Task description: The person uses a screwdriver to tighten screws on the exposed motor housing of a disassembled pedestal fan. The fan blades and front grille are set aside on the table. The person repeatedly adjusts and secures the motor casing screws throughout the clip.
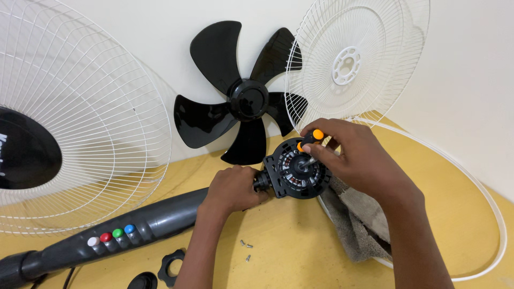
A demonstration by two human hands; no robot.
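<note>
Now the left hand [233, 188] grips the black fan neck [171, 214]; the right hand [348, 155] holds an orange-capped screwdriver [310, 140] on the motor [297, 170].

The left hand [234, 188] grips the fan's neck beside the open motor [297, 170]; the right hand [349, 156] holds an orange-tipped screwdriver [310, 140] against it. Loose screws [246, 247] lie on the yellow floor [289, 235].
</note>
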